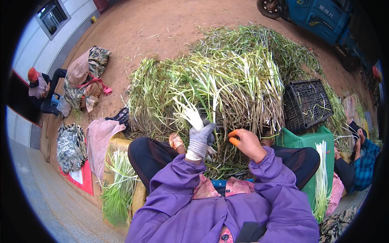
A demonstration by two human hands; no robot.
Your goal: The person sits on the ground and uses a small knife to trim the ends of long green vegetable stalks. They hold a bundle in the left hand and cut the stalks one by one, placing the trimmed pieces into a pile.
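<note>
My left hand [199, 139], in a grey knitted glove, grips a bunch of pale, clean-looking leafy stalks [192, 115], perhaps garlic chives. A longer green stalk [199, 94] rises beside that bunch, close to the gloved thumb. My right hand [249, 145] is bare except for orange finger covers [234, 137] on two digits. Those digits are apart, and no stalk shows between them. Just beyond both hands lies a large heap of uncleaned stalks [243, 82], with brownish ends towards me. Loose leaf scraps [226, 168] cover the ground between my legs.
Pale stalks lie bundled on a yellow sack [139, 194] at left and a green sack [304, 141] at right. A black plastic crate [308, 104] stands tilted by the heap. Other people sit at far left [38, 83] and right [364, 164]. A blue vehicle [316, 18] is parked behind.
</note>
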